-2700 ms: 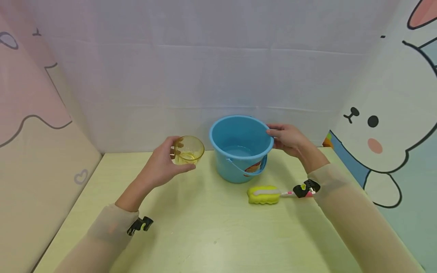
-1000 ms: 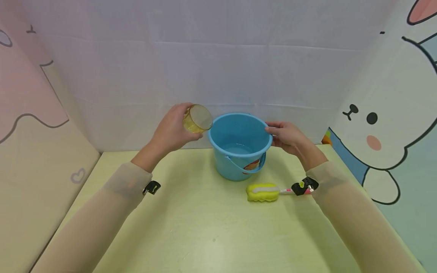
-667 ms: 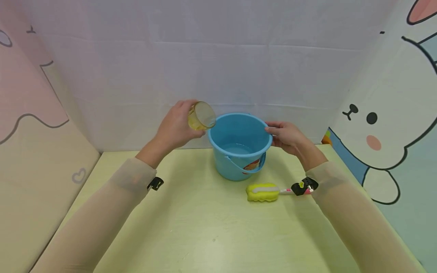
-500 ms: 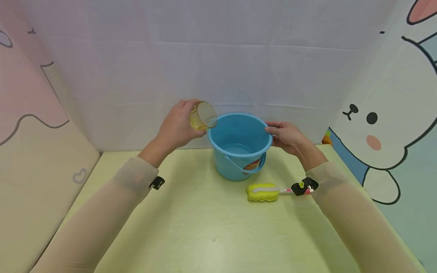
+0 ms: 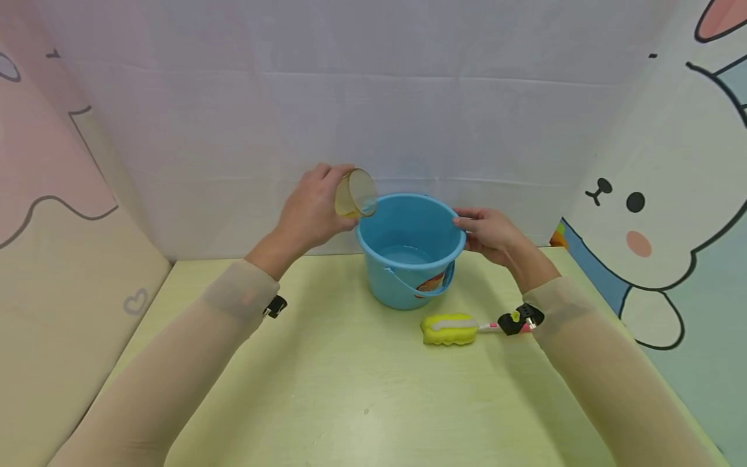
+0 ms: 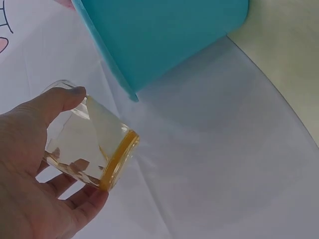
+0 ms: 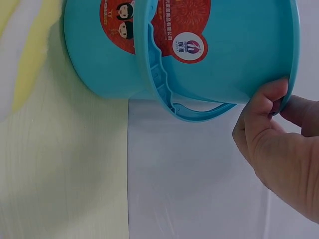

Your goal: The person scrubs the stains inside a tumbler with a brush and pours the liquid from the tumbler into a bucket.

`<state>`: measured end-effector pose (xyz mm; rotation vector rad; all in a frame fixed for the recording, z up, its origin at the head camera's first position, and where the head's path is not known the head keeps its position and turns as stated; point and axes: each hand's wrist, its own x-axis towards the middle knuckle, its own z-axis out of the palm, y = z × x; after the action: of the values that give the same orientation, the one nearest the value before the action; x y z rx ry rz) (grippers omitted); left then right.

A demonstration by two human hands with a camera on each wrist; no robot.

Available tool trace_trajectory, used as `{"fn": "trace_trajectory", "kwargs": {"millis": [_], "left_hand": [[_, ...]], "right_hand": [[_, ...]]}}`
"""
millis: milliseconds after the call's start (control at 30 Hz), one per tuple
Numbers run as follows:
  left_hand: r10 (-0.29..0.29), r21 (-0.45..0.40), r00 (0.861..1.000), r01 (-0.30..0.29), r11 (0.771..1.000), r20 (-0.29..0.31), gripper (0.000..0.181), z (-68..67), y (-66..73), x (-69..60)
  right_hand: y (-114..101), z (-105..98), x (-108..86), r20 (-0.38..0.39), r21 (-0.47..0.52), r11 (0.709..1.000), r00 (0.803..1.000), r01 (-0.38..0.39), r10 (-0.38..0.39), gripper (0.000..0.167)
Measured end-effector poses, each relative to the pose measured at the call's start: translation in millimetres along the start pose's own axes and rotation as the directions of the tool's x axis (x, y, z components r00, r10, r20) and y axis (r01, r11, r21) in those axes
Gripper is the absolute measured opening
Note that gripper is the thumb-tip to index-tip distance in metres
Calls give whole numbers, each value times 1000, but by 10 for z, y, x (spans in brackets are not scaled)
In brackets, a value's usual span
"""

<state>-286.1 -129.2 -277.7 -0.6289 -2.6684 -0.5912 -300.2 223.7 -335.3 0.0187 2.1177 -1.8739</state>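
Note:
My left hand (image 5: 312,206) grips a clear amber-tinted glass (image 5: 356,193), thumb on one side and fingers round the other. The glass is tilted, its mouth turned to the right, at the upper left rim of a blue bucket (image 5: 392,288). In the left wrist view the glass (image 6: 82,137) holds some clear liquid lying aslant toward its rim. My right hand (image 5: 493,237) pinches the bucket's right rim between thumb and curled fingers, as the right wrist view also shows. The bucket stands upright with a little water at its bottom; its handle (image 7: 152,74) hangs down in front.
A yellow sponge brush (image 5: 449,329) with a white and pink handle lies on the pale table (image 5: 350,389) in front of the bucket, below my right forearm. Behind stands a white cloth wall (image 5: 373,117); printed panels close in both sides.
My left hand has lifted the glass, moved it rightward to the bucket's rim and tipped it over increasingly. My right hand and the bucket stay in place.

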Motion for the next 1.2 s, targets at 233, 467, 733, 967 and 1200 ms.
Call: {"fn": "trace_trajectory", "kwargs": {"millis": [233,467,733,967,1200], "left_hand": [[28,40,1000,-28,999,-7,90,-8,50,52],[41,68,999,-41,997,-5,91,-11,79,94],[62,92,998,-62,994,-1,91,-28,119,133],[80,119,997,-80,990,6,92,-36,142,142],[85,145,996,-86,986,14,92,-37,155,140]], "right_hand": [[-3,-4,-9,-4,0,1000,1000,-1,1,57],[-2,-7,-12,-9,7,1000,1000,-5,5,57],[-3,-5,-26,-3,11,1000,1000,-1,1,57],[-5,1,-28,2,10,1000,1000,2,-2,56],[-8,10,-27,2,2,1000,1000,5,-5,57]]}}
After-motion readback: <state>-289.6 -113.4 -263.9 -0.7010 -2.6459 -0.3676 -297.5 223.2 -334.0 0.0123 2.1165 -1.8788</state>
